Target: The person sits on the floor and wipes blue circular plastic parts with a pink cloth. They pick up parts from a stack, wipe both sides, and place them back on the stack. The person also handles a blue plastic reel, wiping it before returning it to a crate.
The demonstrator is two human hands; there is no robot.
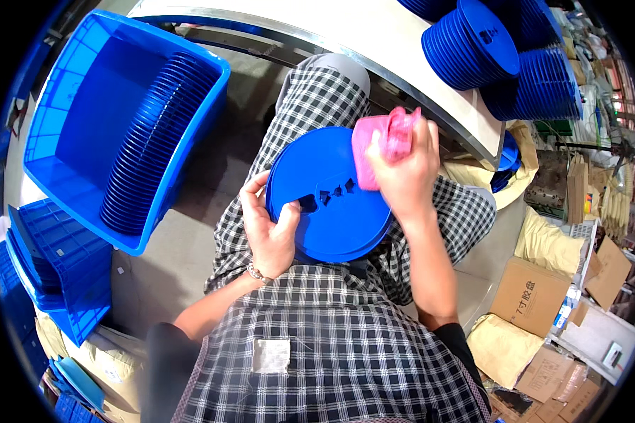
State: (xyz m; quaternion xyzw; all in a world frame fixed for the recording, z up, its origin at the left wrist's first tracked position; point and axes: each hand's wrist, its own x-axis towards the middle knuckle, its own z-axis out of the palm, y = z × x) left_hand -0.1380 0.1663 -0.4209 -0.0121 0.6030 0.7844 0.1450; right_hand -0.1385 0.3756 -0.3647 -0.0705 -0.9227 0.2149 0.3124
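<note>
On my lap rests a round blue plastic disc [353, 229] with small star-like cut-outs and a larger hole near its middle. It looks like a reel flange, and another disc edge shows under it. My left hand [269, 229] grips its left rim, thumb on top beside the larger hole. Over the upper right part of the disc, my right hand [408, 166] is closed round a bunched pink cloth [374, 151]. The cloth lies against the disc's edge area; part of it sticks up above my fingers.
A blue tub [77, 141] at the left holds a row of blue discs [162, 141]. Stacks of similar discs [466, 53] stand on the white table [346, 25] ahead. Blue crates [74, 261] sit lower left. Cardboard boxes [529, 296] and yellowish sacks [504, 352] lie at the right.
</note>
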